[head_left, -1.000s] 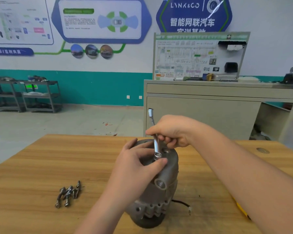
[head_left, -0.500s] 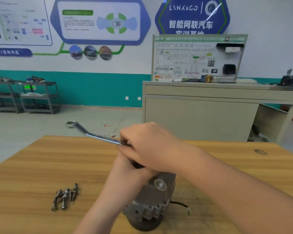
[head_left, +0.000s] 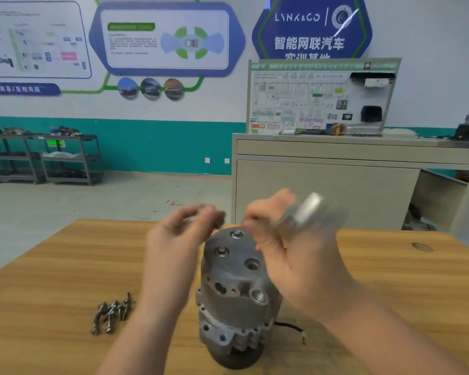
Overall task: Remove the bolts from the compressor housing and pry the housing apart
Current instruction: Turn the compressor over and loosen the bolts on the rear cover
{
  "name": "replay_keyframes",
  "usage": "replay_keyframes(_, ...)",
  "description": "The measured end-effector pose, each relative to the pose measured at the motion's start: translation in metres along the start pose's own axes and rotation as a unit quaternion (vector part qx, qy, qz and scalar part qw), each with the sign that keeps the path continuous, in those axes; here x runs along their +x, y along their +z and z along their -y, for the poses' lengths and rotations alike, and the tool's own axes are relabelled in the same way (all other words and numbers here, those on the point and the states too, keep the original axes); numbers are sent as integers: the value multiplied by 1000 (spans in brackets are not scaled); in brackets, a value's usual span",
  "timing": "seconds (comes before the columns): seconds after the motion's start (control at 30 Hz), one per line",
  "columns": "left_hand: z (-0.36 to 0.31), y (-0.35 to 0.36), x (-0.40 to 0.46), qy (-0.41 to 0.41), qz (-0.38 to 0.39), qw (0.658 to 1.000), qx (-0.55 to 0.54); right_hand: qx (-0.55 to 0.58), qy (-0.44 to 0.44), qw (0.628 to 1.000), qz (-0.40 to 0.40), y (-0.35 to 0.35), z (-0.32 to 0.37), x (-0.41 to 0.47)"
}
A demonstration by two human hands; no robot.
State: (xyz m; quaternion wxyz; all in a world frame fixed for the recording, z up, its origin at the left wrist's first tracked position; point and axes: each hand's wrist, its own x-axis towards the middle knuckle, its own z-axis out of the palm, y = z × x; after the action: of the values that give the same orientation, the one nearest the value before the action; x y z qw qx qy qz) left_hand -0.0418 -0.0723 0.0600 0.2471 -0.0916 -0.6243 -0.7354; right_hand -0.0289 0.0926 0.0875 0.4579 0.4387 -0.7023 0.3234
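Compressor housing [head_left: 234,288] at lower centre between curled left hand [head_left: 173,239] and right hand [head_left: 295,255] gripping a blurred wrench [head_left: 307,205].

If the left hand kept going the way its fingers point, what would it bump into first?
Probably the right hand with its blurred wrench; the left hand points across the compressor housing top, though depth is unclear.

1. The grey cast-metal compressor housing [head_left: 234,288] stands upright on the wooden counter [head_left: 52,280], near its front edge.
2. A small heap of loose steel bolts [head_left: 111,313] lies on the counter left of the housing, apart from it.
3. The left hand [head_left: 179,234] is beside the housing's top on the left; the right hand [head_left: 290,255] on the right.
4. A thin black wire [head_left: 290,327] lies right of the housing's base.
5. A beige cabinet [head_left: 336,190] stands behind the housing, beyond the counter.
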Motion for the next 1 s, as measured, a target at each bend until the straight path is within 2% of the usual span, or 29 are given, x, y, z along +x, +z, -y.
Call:
replay_keyframes(0.03, -3, -9, 4, -3, -34, 999, -37, 101, 109, 988, -44, 4, 1, -6)
replay_keyframes(0.07, -1, -24, 10, -6, -73, 997, -39, 220, 218, 948, -77, 9, 2, -12)
replay_keyframes(0.1, 1, -43, 16, -3, -110, 994, 6, 313, 301, 895, -103, 13, 2, -18)
replay_keyframes(0.13, 8, -67, 23, -9, -138, 983, 121, 363, 351, 855, -120, 17, 2, -26)
replay_keyframes(0.17, 21, -94, 32, -28, -143, 954, 262, 374, 374, 838, -133, 20, 2, -33)
replay_keyframes(0.23, 54, -137, 44, -102, -126, 852, 498, 366, 381, 834, -159, 22, 3, -40)
replay_keyframes(0.27, 69, -153, 46, -142, -104, 813, 554, 358, 373, 839, -170, 23, 4, -41)
replay_keyframes(0.3, 84, -165, 47, -169, -85, 791, 582, 350, 364, 845, -174, 25, 5, -42)
replay_keyframes(0.43, 123, -181, 51, -195, -18, 756, 624, 320, 339, 868, -170, 30, 6, -43)
replay_keyframes(0.57, 140, -182, 62, -186, 41, 668, 719, 313, 295, 889, -159, 32, 7, -45)
replay_keyframes(0.63, 149, -186, 64, -191, 48, 643, 740, 304, 273, 901, -147, 33, 7, -46)
replay_keyframes(0.7, 158, -191, 63, -206, 42, 649, 731, 275, 248, 920, -131, 33, 5, -48)
replay_keyframes(0.87, 164, -195, 54, -231, -3, 719, 656, 124, 174, 976, -48, 31, 1, -51)
replay_keyframes(0.93, 151, -185, 49, -234, -18, 721, 653, 79, 152, 985, -26, 29, 2, -51)
replay_keyframes(0.97, 144, -177, 47, -216, -40, 730, 647, 64, 142, 987, -21, 29, 3, -51)
replay_keyframes(1.0, 135, -166, 44, -173, -68, 762, 620, 50, 133, 990, -22, 29, 5, -51)
